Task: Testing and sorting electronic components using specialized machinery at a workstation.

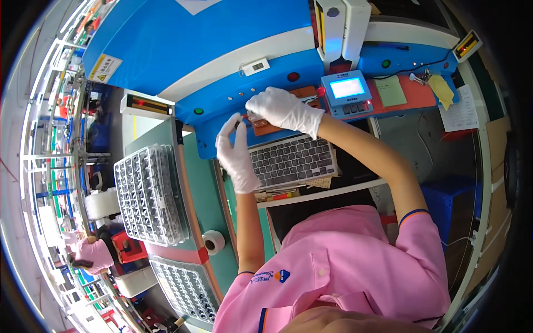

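My left hand (237, 158), in a white glove, is raised over the blue ledge at the left of the keyboard (291, 161). Its thumb and forefinger close around a small dark part (238, 125), too small to name. Also gloved in white, my right hand (286, 111) reaches across the keyboard, palm down, with its fingers curled together just beside the left fingertips. What those fingers hold, if anything, is hidden. Beneath the right hand lies a reddish-brown block (266, 129), partly covered by the glove.
A small blue device with a lit screen (347, 89) stands right of my hands. Stacked clear trays of dark parts (150, 194) and another tray (186, 288) lie at left, near a white roll (213, 242). Yellow-green notes (391, 91) lie at right. Another person (91, 255) is far left.
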A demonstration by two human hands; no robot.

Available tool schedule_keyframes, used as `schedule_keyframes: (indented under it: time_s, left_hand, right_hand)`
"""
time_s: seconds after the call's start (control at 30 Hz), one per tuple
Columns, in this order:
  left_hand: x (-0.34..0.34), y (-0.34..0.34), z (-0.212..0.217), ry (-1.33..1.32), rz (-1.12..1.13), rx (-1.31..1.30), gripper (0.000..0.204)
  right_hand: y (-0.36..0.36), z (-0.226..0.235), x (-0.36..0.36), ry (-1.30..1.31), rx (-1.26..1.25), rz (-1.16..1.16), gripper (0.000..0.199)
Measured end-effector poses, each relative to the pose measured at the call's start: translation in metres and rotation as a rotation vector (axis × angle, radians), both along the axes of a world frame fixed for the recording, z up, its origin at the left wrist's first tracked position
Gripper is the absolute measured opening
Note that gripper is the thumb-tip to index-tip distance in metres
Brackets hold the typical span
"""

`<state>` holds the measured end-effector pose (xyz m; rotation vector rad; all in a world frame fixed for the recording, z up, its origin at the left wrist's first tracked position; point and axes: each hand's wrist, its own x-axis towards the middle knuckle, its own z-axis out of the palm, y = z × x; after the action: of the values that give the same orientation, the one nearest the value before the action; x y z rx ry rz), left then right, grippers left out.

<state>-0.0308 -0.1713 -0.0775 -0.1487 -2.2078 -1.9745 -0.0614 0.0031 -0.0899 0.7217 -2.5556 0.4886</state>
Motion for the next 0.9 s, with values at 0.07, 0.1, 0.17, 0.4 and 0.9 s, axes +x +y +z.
schedule_keyframes:
  time_s: [0.07,0.1,0.17,0.4,0.9]
  left_hand:
    - [-0.011,0.012,-0.012,0.251,0.064,-0.251,0.026]
    - [-0.014,0.016,-0.018,0.369,0.100,-0.410,0.029]
    - [-0.020,0.021,-0.027,0.544,0.128,-0.595,0.030]
    - [-0.028,0.024,-0.041,0.616,0.117,-0.644,0.035]
    - [-0.024,0.033,-0.044,0.507,0.177,-0.599,0.029]
  right_hand:
    - [0.009,0.008,0.006,0.002,-0.206,-0.047,0.021]
    - [0.014,0.014,0.011,0.010,-0.265,-0.090,0.020]
    - [0.033,0.025,0.028,-0.007,-0.360,-0.098,0.024]
    - [0.075,0.040,0.083,-0.004,-0.492,-0.165,0.044]
    - [0.080,0.022,0.095,-0.022,-0.468,-0.223,0.045]
